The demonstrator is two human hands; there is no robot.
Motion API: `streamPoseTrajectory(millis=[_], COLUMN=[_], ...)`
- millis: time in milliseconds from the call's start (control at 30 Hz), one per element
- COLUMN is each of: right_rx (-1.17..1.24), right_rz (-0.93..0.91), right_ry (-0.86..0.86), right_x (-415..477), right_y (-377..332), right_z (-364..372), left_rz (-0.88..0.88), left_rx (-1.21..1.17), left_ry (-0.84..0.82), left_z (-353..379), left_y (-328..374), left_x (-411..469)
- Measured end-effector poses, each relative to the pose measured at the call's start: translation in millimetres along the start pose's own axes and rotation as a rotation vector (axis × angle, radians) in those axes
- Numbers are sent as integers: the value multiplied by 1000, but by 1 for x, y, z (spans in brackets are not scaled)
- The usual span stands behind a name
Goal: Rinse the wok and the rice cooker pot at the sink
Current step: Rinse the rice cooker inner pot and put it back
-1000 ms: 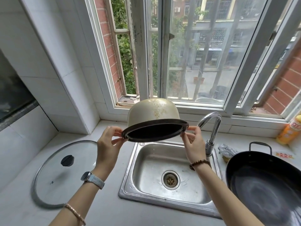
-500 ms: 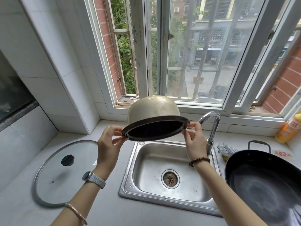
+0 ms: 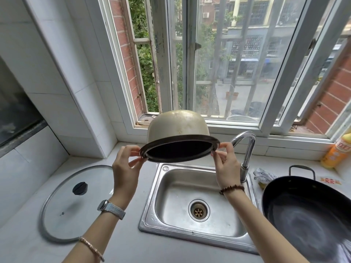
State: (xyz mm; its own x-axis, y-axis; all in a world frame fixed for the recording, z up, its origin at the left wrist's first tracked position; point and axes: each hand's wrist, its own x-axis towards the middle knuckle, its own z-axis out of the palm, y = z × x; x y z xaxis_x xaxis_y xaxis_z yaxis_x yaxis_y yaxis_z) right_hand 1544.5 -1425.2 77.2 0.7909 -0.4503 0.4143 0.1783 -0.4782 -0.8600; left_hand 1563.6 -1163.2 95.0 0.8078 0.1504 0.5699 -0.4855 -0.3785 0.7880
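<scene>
The rice cooker pot (image 3: 178, 124) is cream outside with a dark rim and dark inside. It hangs upside down above the back of the steel sink (image 3: 150, 221). My left hand (image 3: 125, 168) pinches the rim on its left side. My right hand (image 3: 227, 166) pinches the rim on its right side. The black wok (image 3: 311, 217) sits upright on the counter right of the sink, its loop handle toward the wall. The sink basin is bare, with a round drain in the middle.
A curved tap (image 3: 247, 152) rises just right of my right hand. A glass lid (image 3: 76, 202) lies flat on the counter left of the sink. A crumpled cloth (image 3: 264, 175) and a yellow bottle (image 3: 338, 150) stand at the back right. The window sill runs behind.
The upturned pot and both hands have stayed almost in place above the sink; the pot has tipped very slightly. Nothing was let go.
</scene>
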Motion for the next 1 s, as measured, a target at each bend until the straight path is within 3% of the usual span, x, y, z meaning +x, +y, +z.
streamPoseTrajectory(millis=[100, 267, 467, 700, 867, 1000], right_rx=[8, 59, -24, 74, 1, 71], right_rz=[40, -67, 82, -73, 56, 0], right_ry=[-16, 107, -40, 73, -66, 8], right_x=[-4, 5, -20, 5, -17, -18], right_y=[3, -30, 8, -38, -2, -12], right_z=[-2, -12, -7, -22, -17, -24], left_rz=[-13, 88, -31, 81, -18, 18], left_rx=[0, -3, 31, 38, 61, 46], left_ry=[-12, 40, -36, 43, -3, 37], left_z=[1, -3, 2, 2, 6, 6], left_y=[1, 21, -4, 18, 0, 8], left_x=[-6, 11, -23, 0, -28, -26])
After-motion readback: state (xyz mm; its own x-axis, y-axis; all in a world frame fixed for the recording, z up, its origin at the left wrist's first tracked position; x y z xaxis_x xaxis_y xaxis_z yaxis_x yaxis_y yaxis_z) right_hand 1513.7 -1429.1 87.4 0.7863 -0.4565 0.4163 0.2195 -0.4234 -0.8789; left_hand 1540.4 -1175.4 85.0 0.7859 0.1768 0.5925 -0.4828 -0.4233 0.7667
